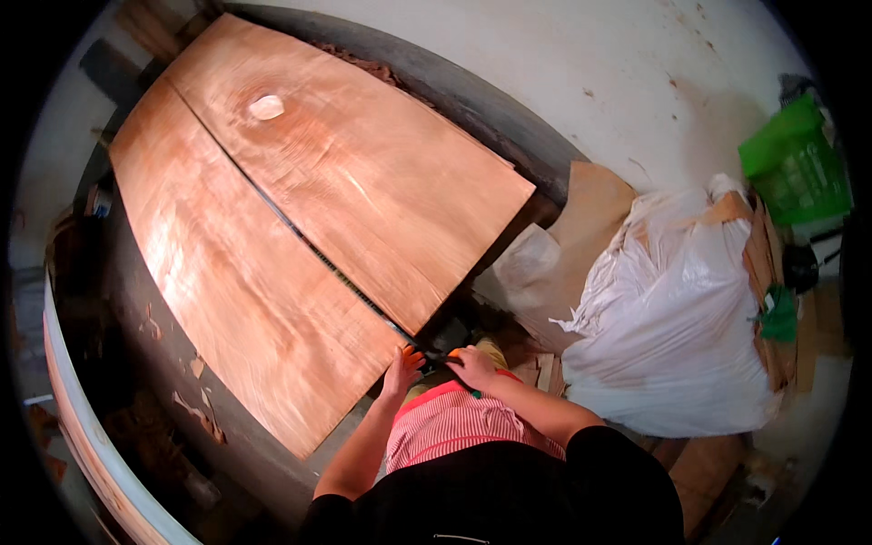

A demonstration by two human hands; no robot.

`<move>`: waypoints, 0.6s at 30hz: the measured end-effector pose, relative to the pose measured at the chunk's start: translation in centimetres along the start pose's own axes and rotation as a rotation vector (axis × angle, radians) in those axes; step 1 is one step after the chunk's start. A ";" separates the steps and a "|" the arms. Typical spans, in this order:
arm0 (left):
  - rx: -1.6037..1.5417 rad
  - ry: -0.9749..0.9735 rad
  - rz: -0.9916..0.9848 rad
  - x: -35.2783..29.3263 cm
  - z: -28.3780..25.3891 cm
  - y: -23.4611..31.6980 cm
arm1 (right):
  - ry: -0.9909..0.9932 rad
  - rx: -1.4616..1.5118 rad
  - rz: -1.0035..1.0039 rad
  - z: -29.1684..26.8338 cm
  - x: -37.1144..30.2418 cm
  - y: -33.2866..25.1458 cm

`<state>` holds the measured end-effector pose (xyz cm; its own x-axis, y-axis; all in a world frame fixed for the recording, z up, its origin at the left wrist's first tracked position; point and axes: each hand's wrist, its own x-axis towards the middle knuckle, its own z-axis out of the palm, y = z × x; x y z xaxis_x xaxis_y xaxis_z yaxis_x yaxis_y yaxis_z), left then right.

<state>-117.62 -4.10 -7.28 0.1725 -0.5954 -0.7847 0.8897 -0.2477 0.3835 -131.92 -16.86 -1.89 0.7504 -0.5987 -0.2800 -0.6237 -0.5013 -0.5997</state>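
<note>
A large sheet of light reddish-brown wood veneer (272, 300) lies in front of me on a stack. It has a pale, roundish patch (267, 107) near its far end. A long, thin dark strip (304, 238) runs over the veneer from the far left to its near edge, by my hands. My left hand (400, 372), with orange covering on its fingertips, is closed at the near end of this strip. To its right, my right hand (476, 370) is closed round a dark, narrow thing at the strip's end; its kind is too small to tell.
White plastic sheeting (677, 318) covers a pile to the right, beside brown sheet material (595, 209). Farther right hangs a green bag (799, 163). Veneer scraps (200, 413) lie on the floor at left, near a curved, pale-edged stack (86, 418). A white wall (581, 64) stands behind.
</note>
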 end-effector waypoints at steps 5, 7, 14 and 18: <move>-0.129 0.017 -0.038 3.1 -2.1 -1.2 | -0.060 0.008 -0.114 0.7 -0.8 0.3; 0.055 0.164 -0.025 4.0 -3.3 -1.2 | -0.034 0.022 0.018 -1.0 -1.7 0.9; 0.074 0.500 0.067 10.6 -13.5 -0.5 | 0.009 -0.050 0.424 -13.6 -7.8 2.4; 0.201 0.366 0.301 12.1 -20.2 0.4 | 0.190 0.024 0.393 -16.8 -10.5 6.8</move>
<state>-106.63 3.98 -26.47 0.5773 -0.3653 -0.7303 0.6853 -0.2695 0.6766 -147.68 -24.51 9.60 0.4023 -0.8465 -0.3487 -0.8467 -0.1992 -0.4935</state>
